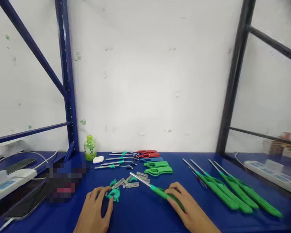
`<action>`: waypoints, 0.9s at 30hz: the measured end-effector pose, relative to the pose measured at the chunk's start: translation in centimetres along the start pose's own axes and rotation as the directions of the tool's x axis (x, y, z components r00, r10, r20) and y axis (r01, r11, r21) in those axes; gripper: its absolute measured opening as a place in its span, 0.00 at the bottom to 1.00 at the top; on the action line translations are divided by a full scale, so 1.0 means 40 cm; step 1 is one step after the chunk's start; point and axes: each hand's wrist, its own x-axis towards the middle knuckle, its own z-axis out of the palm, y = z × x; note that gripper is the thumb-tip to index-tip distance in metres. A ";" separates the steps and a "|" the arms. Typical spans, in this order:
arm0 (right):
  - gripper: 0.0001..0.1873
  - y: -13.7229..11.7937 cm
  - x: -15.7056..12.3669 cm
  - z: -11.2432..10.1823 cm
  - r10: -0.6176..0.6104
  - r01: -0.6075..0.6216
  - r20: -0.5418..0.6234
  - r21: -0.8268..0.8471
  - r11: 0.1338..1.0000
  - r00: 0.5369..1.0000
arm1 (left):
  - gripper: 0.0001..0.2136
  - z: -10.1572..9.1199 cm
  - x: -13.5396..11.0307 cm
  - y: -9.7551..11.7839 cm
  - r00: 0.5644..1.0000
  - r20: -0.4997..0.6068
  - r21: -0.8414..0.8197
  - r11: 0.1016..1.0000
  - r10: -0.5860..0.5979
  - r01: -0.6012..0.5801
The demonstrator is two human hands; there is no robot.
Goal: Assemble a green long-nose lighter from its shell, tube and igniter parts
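My right hand (184,207) grips the green handle of a long-nosed lighter (160,191), whose metal tube points away to the upper left. My left hand (95,207) reaches over a small pile of teal plastic triggers (114,193). Its thumb and fingers are apart at the pile's edge; whether the fingertips touch a piece I cannot tell. Clear plastic fuel tanks (132,185) lie just beyond the triggers, close to the lighter's tube tip.
Farther back are metal tubes with wires (109,164), and red (146,155), blue (151,159) and green handle shells (158,170). Several green lighters (232,191) lie at right. A bottle (90,149), white case (98,159), phone (26,200) and power strips (13,184) are at left.
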 end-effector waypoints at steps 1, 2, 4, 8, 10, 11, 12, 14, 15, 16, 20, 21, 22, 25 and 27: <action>0.17 0.002 0.001 0.000 0.000 0.000 -0.010 0.002 1.000 1.000 | 0.24 0.002 0.000 0.002 1.000 -0.004 -0.003 1.000 -0.007 0.007; 0.15 0.005 0.001 -0.001 0.001 -0.001 -0.020 0.004 1.000 1.000 | 0.24 0.004 0.000 0.003 1.000 -0.007 -0.006 1.000 -0.014 0.014; 0.14 0.010 0.002 -0.001 0.005 -0.004 -0.043 0.010 1.000 0.999 | 0.24 0.007 0.001 0.006 1.000 -0.016 -0.011 1.000 -0.027 0.027; 0.15 0.027 -0.002 0.007 0.033 -0.031 -0.101 0.028 0.999 0.994 | 0.23 0.005 0.001 0.005 0.998 -0.035 -0.015 0.999 -0.043 0.042; 0.20 0.042 -0.004 0.013 0.081 -0.076 -0.124 0.046 0.996 0.989 | 0.22 0.004 0.001 0.003 0.998 -0.044 -0.016 0.999 -0.038 0.038; 0.23 0.051 -0.005 0.016 0.108 -0.101 -0.134 0.057 0.993 0.985 | 0.22 0.003 0.002 0.003 0.998 -0.050 -0.017 0.999 -0.035 0.034; 0.26 0.060 -0.005 0.019 0.132 -0.124 -0.138 0.069 0.990 0.982 | 0.22 0.003 0.004 0.002 0.998 -0.058 -0.018 0.999 -0.030 0.029; 0.30 0.078 -0.005 0.021 0.171 -0.159 -0.139 0.095 0.983 0.975 | 0.22 0.001 0.011 0.001 0.997 -0.075 -0.022 1.000 -0.017 0.016; 0.30 0.085 -0.004 0.021 0.188 -0.174 -0.143 0.106 0.979 0.972 | 0.22 0.000 0.017 0.000 0.996 -0.086 -0.024 1.000 -0.011 0.009; 0.31 0.091 -0.003 0.021 0.200 -0.183 -0.151 0.116 0.976 0.968 | 0.22 -0.001 0.023 -0.001 0.995 -0.097 -0.025 1.000 -0.004 0.001; 0.31 0.096 -0.001 0.025 0.188 -0.151 -0.282 0.148 0.978 0.941 | 0.20 -0.008 0.052 -0.015 0.990 -0.141 -0.024 1.000 0.016 -0.020; 0.31 0.095 0.000 0.027 0.182 -0.138 -0.327 0.153 0.979 0.927 | 0.19 -0.009 0.057 -0.020 0.989 -0.148 -0.024 0.999 0.019 -0.023; 0.31 0.094 0.000 0.030 0.180 -0.130 -0.368 0.157 0.979 0.912 | 0.19 -0.009 0.060 -0.024 0.988 -0.155 -0.023 0.999 0.020 -0.023; 0.31 0.090 0.001 0.036 0.192 -0.132 -0.407 0.171 0.976 0.893 | 0.19 -0.008 0.062 -0.032 0.985 -0.171 -0.014 1.000 0.019 -0.022; 0.31 0.088 0.001 0.036 0.203 -0.139 -0.389 0.185 0.973 0.898 | 0.19 -0.006 0.060 -0.033 0.985 -0.172 -0.003 0.999 0.031 -0.032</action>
